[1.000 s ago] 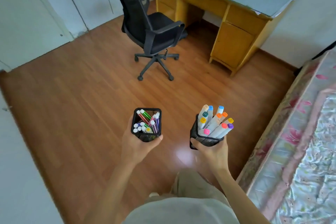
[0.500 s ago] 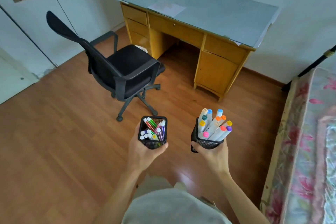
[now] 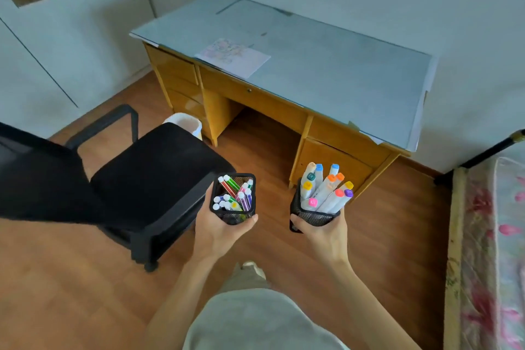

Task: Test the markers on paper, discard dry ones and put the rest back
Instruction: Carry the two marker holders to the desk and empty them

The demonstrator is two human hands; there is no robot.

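Observation:
My left hand (image 3: 218,231) grips a square black mesh cup (image 3: 233,217) from below; it holds several thin coloured pens (image 3: 234,194) with white ends. My right hand (image 3: 326,236) holds a second black mesh cup (image 3: 308,214) full of thick white markers (image 3: 324,190) with coloured caps, leaning right. Both cups hang over the wooden floor in front of the desk (image 3: 326,71). A sheet of paper (image 3: 233,57) with faint coloured scribbles lies on the desk's front left part.
A black office chair (image 3: 147,179) stands left of my hands, its seat close to the left cup. A white waste bin (image 3: 184,125) sits by the desk's left drawers. A bed with a floral cover (image 3: 488,250) runs along the right. White cupboard doors (image 3: 56,37) fill the left wall.
I have walked toward the desk: desk and chair are much nearer and larger, the chair now beside my left hand. Both hands keep their cups in the same hold.

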